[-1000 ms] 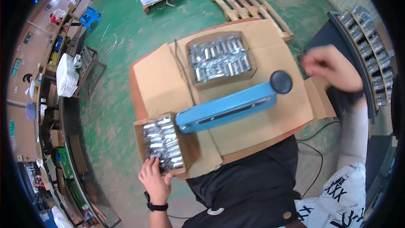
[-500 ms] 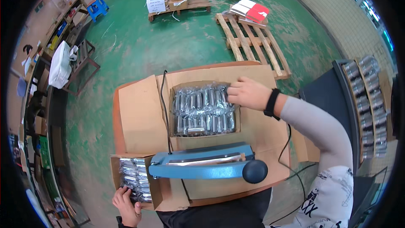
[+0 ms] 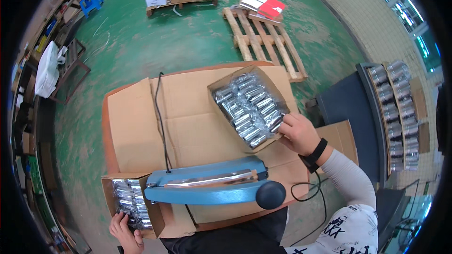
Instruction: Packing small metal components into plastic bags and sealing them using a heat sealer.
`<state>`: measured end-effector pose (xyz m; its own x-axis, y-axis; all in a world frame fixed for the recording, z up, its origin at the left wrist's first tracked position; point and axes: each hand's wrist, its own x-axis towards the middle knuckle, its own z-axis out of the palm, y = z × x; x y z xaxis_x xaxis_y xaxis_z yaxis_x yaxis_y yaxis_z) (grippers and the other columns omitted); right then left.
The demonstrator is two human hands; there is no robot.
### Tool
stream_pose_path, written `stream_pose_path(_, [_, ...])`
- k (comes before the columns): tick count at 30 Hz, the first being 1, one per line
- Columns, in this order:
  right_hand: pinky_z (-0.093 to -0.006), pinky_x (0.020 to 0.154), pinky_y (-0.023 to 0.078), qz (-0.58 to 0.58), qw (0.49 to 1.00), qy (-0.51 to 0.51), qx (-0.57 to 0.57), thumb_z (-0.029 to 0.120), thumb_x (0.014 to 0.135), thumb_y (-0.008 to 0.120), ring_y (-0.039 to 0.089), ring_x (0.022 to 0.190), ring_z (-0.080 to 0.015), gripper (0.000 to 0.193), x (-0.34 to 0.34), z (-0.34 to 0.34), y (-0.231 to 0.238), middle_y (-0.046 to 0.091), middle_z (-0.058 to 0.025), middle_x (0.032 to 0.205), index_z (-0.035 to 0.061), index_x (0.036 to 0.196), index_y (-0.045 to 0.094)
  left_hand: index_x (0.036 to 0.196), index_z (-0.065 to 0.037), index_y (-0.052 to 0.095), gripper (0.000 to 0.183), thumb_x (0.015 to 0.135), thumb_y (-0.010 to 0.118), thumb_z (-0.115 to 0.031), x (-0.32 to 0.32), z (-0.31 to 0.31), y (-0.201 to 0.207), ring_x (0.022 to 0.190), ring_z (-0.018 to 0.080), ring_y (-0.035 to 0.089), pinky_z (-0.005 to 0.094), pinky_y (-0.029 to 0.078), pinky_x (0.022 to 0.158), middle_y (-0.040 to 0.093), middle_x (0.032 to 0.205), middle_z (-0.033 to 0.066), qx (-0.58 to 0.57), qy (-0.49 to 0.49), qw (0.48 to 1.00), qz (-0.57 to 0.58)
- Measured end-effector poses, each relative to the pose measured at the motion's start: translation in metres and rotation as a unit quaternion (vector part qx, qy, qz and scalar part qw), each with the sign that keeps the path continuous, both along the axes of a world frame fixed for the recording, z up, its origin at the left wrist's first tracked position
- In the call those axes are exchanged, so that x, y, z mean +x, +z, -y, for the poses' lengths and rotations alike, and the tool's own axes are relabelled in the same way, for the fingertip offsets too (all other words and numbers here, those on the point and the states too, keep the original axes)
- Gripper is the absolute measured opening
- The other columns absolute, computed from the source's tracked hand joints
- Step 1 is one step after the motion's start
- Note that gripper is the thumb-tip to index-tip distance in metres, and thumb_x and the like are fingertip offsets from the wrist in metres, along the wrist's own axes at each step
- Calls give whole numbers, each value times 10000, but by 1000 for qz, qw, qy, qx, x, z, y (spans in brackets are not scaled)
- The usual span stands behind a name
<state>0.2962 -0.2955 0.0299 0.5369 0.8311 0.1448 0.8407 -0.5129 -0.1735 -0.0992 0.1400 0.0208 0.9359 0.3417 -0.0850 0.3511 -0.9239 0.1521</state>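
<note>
An uncovered cardboard box (image 3: 217,84) of shiny metal cylinders in clear plastic (image 3: 249,106) sits turned at an angle on the cardboard-covered table. My right hand (image 3: 301,134) is closed on its right-hand edge near the near corner. At the lower left, a smaller cardboard box (image 3: 108,193) holds similar plastic-wrapped metal cylinders (image 3: 132,202). My left hand (image 3: 125,235) has its fingers curled over that box's near edge. Between the boxes lies a blue bar-shaped sealer (image 3: 207,197) with a round black knob (image 3: 270,195).
A dark blue stand (image 3: 348,108) at right carries a rack of metal cylinders (image 3: 398,113). Beyond the table is a wooden pallet (image 3: 268,42). Black cables cross the tabletop and hang by my right arm. Cluttered shelving (image 3: 35,113) lines the left.
My right hand has turned the larger box clockwise and shifted its near end right. My left hand stays at the smaller box. The whole view has shifted somewhat.
</note>
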Motion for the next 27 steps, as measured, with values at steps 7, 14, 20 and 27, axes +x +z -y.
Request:
stream_pose_path(7, [-409, 722, 474, -168, 985, -49, 0, 168, 800, 702, 577, 865, -292, 139, -48, 19, 43, 599, -77, 896, 81, 903, 671, 1272, -82, 550, 455, 842, 693, -132, 0, 28, 57, 1177, 330, 484, 413, 389, 954, 530, 1255, 200, 116, -39, 993, 4])
stream_pose_path(14, [-413, 872, 494, -99, 993, 59, 15, 86, 721, 735, 601, 966, -306, 268, 13, 0, 24, 614, -86, 982, 87, 982, 675, 1407, -42, 419, 727, 778, 755, -180, -14, 68, 139, 1288, 426, 400, 461, 346, 1061, 412, 1389, 267, -431, -199, 848, -236])
stream_pose_path(20, [-415, 873, 510, -113, 977, 52, -173, 70, 618, 776, 604, 1014, -324, 391, 14, -17, 14, 599, -118, 1043, 59, 992, 661, 1003, -24, 677, 233, 903, 610, -223, -4, 74, 208, 942, 287, 647, 425, 483, 786, 663, 1018, 154, -609, -420, 670, -57])
stream_pose_path(27, [-418, 856, 523, -55, 962, 76, -255, 62, 609, 780, 615, 1001, -335, 448, 7, -26, 20, 576, -122, 1094, 65, 1034, 639, 870, -98, 694, 172, 714, 684, -171, -17, 98, 221, 760, 283, 603, 389, 460, 677, 633, 837, 61, -393, -349, 847, -77])
